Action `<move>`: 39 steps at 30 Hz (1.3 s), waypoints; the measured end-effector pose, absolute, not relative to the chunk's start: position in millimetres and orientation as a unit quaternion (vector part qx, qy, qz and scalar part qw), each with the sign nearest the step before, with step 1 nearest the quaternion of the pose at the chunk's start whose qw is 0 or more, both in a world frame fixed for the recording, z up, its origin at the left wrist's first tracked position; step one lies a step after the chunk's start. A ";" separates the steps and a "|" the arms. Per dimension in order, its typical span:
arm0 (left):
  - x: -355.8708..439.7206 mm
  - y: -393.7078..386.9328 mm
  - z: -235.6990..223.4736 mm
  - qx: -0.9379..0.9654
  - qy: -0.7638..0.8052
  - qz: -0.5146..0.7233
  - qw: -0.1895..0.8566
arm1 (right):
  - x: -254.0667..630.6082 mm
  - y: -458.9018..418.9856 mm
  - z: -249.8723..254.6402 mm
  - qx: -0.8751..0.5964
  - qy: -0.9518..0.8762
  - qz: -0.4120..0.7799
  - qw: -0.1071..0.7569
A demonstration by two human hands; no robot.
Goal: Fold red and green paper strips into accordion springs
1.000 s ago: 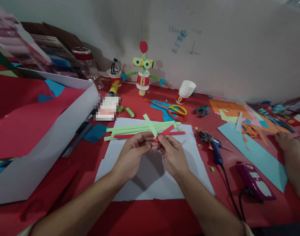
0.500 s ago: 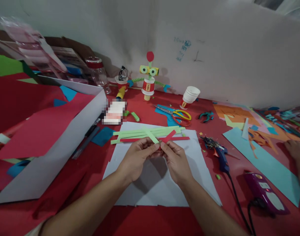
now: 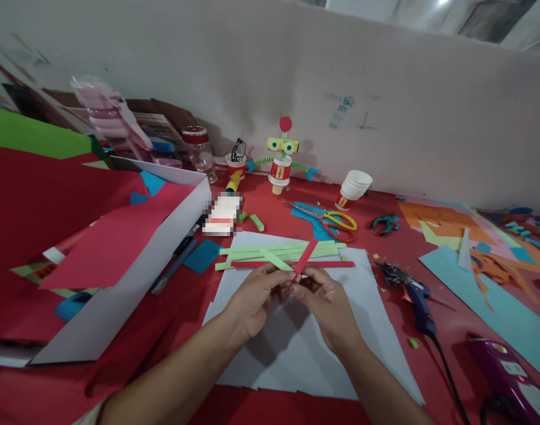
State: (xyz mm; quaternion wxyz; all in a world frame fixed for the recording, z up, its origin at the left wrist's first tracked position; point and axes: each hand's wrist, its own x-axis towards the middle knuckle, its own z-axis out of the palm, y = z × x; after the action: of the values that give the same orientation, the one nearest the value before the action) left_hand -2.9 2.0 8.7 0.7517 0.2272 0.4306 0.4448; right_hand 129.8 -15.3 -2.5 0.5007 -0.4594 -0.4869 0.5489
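Observation:
My left hand [image 3: 256, 295] pinches a light green paper strip [image 3: 276, 260] where it meets a red paper strip [image 3: 306, 257]. The red strip slants up and to the right from the fingers. My right hand [image 3: 321, 295] is closed on the red strip at that same joint; the fingertips hide most of it. Both hands are above a white sheet [image 3: 270, 354]. Just beyond them lie several loose light green strips [image 3: 243, 251] and a long red strip [image 3: 341, 264] on the sheet.
A paper-cup robot figure [image 3: 279, 171] stands at the back beside stacked cups [image 3: 355, 186]. Scissors [image 3: 332, 219] and pliers [image 3: 384, 224] lie ahead. At right are a glue gun [image 3: 420, 304] and a purple device [image 3: 509, 378]. A white box [image 3: 163, 254] holds coloured paper at left.
The red strip in my fingers has swung more upright and now crosses close to the green strip. The whole view has shifted, so things appear lower and further right.

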 end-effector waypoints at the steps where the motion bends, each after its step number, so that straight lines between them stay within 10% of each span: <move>1: -3.0 2.1 9.4 0.212 0.431 0.443 0.757 | 129.7 -15.7 -2.6 -0.467 -0.499 0.532 0.499; 18: -4.0 -0.7 13.6 0.236 0.403 0.460 0.755 | 131.5 -18.2 -2.4 -0.518 -0.641 0.298 0.481; 39: -3.4 -1.5 15.6 0.360 0.357 0.512 0.693 | 128.2 -17.7 -6.9 -0.443 -0.409 0.592 0.534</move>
State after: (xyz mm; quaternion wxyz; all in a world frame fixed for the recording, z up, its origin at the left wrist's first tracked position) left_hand -3.4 -1.5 15.6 0.6932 0.3601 0.3570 0.5123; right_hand 128.2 -17.7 -6.9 0.5344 -0.4429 -0.4093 0.5921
